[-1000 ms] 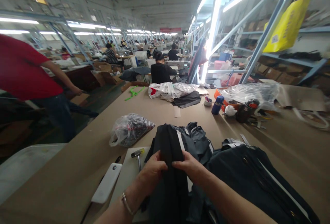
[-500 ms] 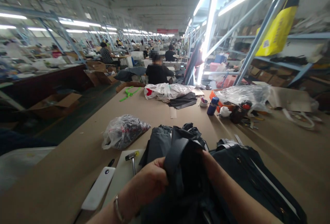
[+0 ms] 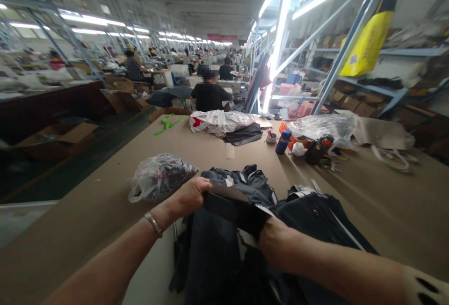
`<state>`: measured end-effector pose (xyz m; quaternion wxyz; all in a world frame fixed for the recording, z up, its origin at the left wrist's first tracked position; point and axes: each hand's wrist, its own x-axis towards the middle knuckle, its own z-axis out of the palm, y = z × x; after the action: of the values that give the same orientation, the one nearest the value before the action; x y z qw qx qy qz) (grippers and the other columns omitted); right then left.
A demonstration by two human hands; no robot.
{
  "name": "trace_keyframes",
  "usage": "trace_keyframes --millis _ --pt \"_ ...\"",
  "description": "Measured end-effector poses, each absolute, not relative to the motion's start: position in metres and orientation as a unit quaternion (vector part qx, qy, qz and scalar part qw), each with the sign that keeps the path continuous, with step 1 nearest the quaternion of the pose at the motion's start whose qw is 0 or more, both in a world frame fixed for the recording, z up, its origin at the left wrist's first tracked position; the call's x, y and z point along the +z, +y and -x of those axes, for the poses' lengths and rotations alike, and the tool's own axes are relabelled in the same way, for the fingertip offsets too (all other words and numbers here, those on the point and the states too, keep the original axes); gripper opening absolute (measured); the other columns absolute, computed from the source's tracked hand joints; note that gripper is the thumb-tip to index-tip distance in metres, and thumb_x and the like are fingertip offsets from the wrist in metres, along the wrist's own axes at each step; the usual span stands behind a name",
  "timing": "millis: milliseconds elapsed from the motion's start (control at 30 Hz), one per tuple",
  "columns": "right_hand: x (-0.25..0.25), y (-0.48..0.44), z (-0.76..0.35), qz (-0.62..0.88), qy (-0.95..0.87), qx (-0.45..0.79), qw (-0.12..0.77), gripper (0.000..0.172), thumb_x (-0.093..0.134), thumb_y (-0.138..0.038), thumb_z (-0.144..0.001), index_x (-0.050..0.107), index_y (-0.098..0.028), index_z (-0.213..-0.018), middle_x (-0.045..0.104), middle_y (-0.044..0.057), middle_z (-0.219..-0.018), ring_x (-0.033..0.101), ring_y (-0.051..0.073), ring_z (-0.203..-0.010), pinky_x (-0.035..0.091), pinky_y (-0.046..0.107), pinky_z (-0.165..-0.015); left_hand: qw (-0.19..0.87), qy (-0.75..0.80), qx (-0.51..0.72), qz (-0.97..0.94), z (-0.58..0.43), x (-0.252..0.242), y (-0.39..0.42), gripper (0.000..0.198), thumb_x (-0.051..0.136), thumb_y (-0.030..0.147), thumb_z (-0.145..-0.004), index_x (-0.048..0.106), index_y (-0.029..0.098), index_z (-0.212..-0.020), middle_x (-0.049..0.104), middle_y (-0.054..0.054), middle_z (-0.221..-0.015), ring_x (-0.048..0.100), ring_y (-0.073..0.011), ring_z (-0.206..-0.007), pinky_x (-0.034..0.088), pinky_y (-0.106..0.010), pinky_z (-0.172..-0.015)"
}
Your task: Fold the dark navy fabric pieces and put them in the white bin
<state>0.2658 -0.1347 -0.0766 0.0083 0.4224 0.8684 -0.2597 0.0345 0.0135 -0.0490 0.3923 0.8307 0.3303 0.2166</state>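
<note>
Black band (image 3: 233, 212), clamped at far-left end by left hand (image 3: 195, 194), near-right end by right hand (image 3: 277, 243), seemingly to stay taut; dark cloth (image 3: 212, 253) beneath.

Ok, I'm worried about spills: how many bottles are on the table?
2: a blue bottle on the table, right of the picture's centre, and a dark bottle to its right, past a white wad. More could be hidden behind the clear plastic.

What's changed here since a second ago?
The left hand and right hand, close together before, have spread apart, holding a dark fabric strip between them. The nearby red-shirted person is out of view. The nearer plastic bag and blue bottle stayed on the table.
</note>
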Motion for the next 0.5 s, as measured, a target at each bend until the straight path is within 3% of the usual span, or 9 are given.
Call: trace_keyframes --millis 67,100,233,300,400,500 --pt "-0.033 -0.127 -0.273 -0.381 0.906 -0.163 0.088 0.008 0.063 -0.008 -0.066 0.063 -0.015 -0.064 0.064 0.009 -0.07 0.058 0.026 -0.077 0.04 0.046 -0.084 0.326 0.307 0.225 -0.865 -0.034 -0.049 0.012 0.015 0.044 0.002 -0.056 0.048 0.015 -0.05 0.049 0.0 -0.063 0.043 -0.0116 -0.067 0.034 -0.023 -0.065" --pt "-0.009 -0.122 -0.279 -0.366 0.916 -0.144 0.075 0.004 0.062 -0.011 -0.068 0.065 -0.015 -0.068 0.065 0.009 -0.076 0.057 0.025 -0.079 0.04 0.044 -0.085 0.332 0.302 0.241 -0.861 -0.036 -0.046 0.01 0.015 0.044 0.002 -0.058 0.049 0.015 -0.052 0.05 0.0 -0.065 0.044 -0.0118 -0.068 0.035 -0.024 -0.066" --pt "0.048 -0.092 -0.294 -0.396 0.859 -0.256 -0.201 0.027 0.049 -0.02 -0.082 0.062 -0.013 -0.105 0.065 0.003 -0.091 0.057 0.013 -0.079 0.043 0.022 -0.071 0.546 0.279 0.322 -0.721 -0.065 -0.022 -0.002 0.006 0.056 0.015 -0.064 0.057 0.014 -0.059 0.06 -0.004 -0.079 0.052 -0.0141 -0.072 0.04 -0.025 -0.066" --pt "0.044 -0.078 -0.291 -0.413 0.819 -0.286 -0.275 0.036 0.046 -0.028 -0.084 0.061 -0.006 -0.108 0.065 0.0 -0.083 0.054 0.01 -0.067 0.041 0.016 -0.059 0.655 0.269 0.319 -0.629 -0.081 -0.011 -0.005 0.008 0.064 0.019 -0.058 0.059 0.013 -0.057 0.061 -0.003 -0.076 0.054 -0.0143 -0.07 0.042 -0.024 -0.064" --pt "0.021 -0.064 -0.283 -0.462 0.81 -0.243 -0.267 0.024 0.053 -0.028 -0.08 0.067 -0.012 -0.092 0.062 -0.001 -0.071 0.052 0.01 -0.064 0.039 0.017 -0.06 0.73 0.29 0.268 -0.558 -0.091 -0.008 -0.006 0.01 0.069 0.013 -0.051 0.06 0.012 -0.054 0.06 0.001 -0.064 0.052 -0.0108 -0.06 0.041 -0.021 -0.058" --pt "0.004 -0.059 -0.29 -0.47 0.799 -0.263 -0.266 0.017 0.052 -0.028 -0.085 0.065 -0.017 -0.087 0.062 0.004 -0.093 0.054 0.014 -0.084 0.04 0.023 -0.074 0.745 0.294 0.277 -0.531 -0.087 -0.017 -0.006 0.011 0.069 0.018 -0.06 0.065 0.012 -0.069 0.063 0.0 -0.067 0.056 -0.0125 -0.064 0.044 -0.023 -0.062"
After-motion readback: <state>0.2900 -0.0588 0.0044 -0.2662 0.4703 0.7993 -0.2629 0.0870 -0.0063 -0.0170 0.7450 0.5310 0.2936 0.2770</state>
